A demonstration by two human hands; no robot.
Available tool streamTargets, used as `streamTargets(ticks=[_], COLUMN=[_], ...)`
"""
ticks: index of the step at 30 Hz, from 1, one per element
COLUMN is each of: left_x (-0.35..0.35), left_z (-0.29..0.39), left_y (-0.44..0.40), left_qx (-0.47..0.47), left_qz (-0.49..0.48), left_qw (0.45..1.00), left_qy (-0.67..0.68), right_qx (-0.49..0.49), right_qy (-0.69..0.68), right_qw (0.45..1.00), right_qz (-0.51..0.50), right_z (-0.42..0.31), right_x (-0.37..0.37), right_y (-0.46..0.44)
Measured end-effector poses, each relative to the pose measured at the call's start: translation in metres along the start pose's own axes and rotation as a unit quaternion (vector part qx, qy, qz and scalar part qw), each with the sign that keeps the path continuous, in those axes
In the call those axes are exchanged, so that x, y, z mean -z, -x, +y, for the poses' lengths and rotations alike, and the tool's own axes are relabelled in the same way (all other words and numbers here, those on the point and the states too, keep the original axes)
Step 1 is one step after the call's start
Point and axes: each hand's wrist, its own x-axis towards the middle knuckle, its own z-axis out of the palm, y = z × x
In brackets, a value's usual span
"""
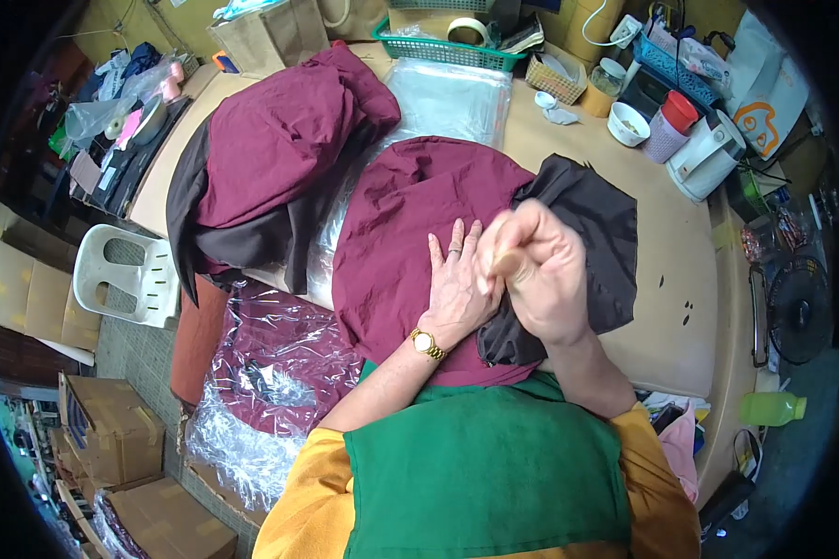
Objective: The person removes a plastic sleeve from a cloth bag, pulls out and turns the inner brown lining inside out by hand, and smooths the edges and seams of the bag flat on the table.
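My left hand (460, 279) lies flat with fingers spread on a round piece of maroon fabric (396, 242). A gold watch (427, 344) is on that wrist. My right hand (543, 275) is raised above the fabric, its fingertips pinched together; whatever they hold, if anything, is too small to make out. Black fabric (592, 242) joins or lies against the maroon piece on the right, and part of it is hidden behind my right hand. To the left rests a crumpled pile of maroon and black fabric (280, 140).
Clear plastic sheets (452, 98) lie behind the fabric. A green basket (447, 47), white bowl (627, 124) and white kettle (707, 156) stand along the back. Maroon fabric in a plastic bag (275, 382) sits below left, near a white chair (126, 275) and cardboard boxes (112, 429).
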Motion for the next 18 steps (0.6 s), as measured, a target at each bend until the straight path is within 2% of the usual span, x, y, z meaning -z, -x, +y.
streamTargets(ticks=[2, 4, 5, 6, 7, 9, 11, 12, 13, 14, 16, 18], left_x=[0.009, 0.014, 0.014, 0.012, 0.010, 0.003, -0.009, -0.013, -0.015, 0.001, 0.010, -0.001], left_z=[0.009, 0.009, 0.009, 0.009, 0.007, 0.002, -0.007, -0.010, -0.013, -0.009, -0.001, -0.005], left_y=[-0.005, -0.012, -0.010, -0.008, -0.006, 0.000, 0.009, 0.009, 0.009, 0.006, -0.003, -0.003], left_qx=[0.040, 0.075, 0.062, 0.050, 0.044, 0.026, 0.000, -0.013, -0.025, -0.025, 0.016, 0.017], left_qz=[0.015, -0.030, 0.004, 0.037, 0.054, 0.070, 0.064, 0.064, 0.065, -0.022, -0.069, -0.058], left_qw=[0.999, 0.991, 0.993, 0.994, 0.993, 0.995, 0.998, 0.998, 0.997, 0.999, 0.995, 0.996], left_qy=[-0.017, 0.105, 0.100, 0.095, 0.091, 0.063, 0.015, -0.009, -0.033, -0.033, -0.071, -0.069], right_qx=[0.019, 0.000, -0.007, -0.027, 0.055, 0.135, 0.106, 0.107, 0.005, -0.098, -0.100, -0.103], right_qy=[-0.016, -0.149, -0.168, -0.145, 0.097, 0.331, 0.530, 0.530, 0.518, 0.499, 0.532, 0.568], right_qw=[1.000, 0.989, 0.986, 0.987, 0.987, 0.919, 0.826, 0.825, 0.829, 0.822, 0.804, 0.784], right_qz=[0.013, 0.010, 0.011, -0.068, -0.120, -0.164, -0.160, -0.161, -0.210, -0.255, -0.245, -0.230], right_z=[-0.004, -0.009, -0.007, -0.004, -0.001, 0.002, 0.005, 0.004, 0.004, 0.005, 0.011, 0.019], right_x=[-0.007, -0.017, -0.023, -0.016, -0.015, -0.016, -0.005, 0.006, 0.021, 0.030, 0.037, 0.044], right_y=[-0.013, -0.023, -0.025, -0.029, -0.032, -0.033, -0.018, -0.008, 0.004, 0.017, 0.039, 0.057])
